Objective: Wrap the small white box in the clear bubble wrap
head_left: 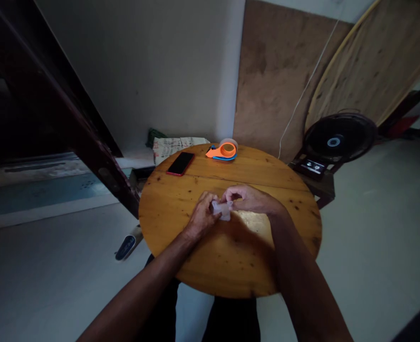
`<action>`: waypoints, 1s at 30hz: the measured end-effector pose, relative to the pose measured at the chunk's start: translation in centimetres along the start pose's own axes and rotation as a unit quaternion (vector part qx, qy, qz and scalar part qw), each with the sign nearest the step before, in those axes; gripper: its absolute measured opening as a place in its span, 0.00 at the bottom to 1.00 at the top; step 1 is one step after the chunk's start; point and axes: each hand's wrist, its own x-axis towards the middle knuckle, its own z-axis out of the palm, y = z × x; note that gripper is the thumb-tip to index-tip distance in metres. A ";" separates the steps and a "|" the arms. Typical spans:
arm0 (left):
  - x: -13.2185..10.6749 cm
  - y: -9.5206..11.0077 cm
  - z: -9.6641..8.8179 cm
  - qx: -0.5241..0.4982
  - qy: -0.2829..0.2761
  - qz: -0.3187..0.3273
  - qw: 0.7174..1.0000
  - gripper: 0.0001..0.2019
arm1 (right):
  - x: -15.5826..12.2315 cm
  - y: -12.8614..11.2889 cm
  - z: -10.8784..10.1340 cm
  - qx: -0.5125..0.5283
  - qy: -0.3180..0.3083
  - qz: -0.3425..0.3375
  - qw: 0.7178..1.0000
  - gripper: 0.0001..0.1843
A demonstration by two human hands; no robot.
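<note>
Over the middle of the round wooden table (195,237), a small pale, whitish translucent piece (224,212) is held between my two hands; its exact kind is not clear. My left hand (203,214) is closed on its left side, thumb across the lower part. With thumb and fingers in a pinch, my right hand (244,198) grips its upper right corner. Beyond the hands, near the far edge, sits an orange and blue tape dispenser (224,150) with a roll of clear tape. To its left lies a phone (180,163) with a red edge, its screen dark.
Against the wall behind the table lies a printed paper sack (176,146). At the right stands a dark round fan (333,140) on a low stand. A large round board (370,61) leans behind it. On the floor at left is a slipper (126,247).
</note>
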 end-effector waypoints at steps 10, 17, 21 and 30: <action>-0.1 -0.3 0.0 0.034 -0.004 0.053 0.998 0.06 | -0.9 -0.3 2.3 -0.070 0.092 0.003 0.993 0.02; -0.3 0.3 -0.5 0.115 -0.024 0.068 0.991 0.09 | -3.2 0.7 5.9 -0.112 0.205 -0.040 0.972 0.04; -0.7 0.4 -2.3 0.088 -0.084 0.105 0.987 0.14 | -3.7 0.9 6.9 -0.169 0.233 -0.053 0.956 0.04; -1.0 -1.1 -3.8 0.109 -0.143 0.173 0.969 0.15 | -4.2 2.5 8.8 -0.321 0.256 -0.101 0.906 0.12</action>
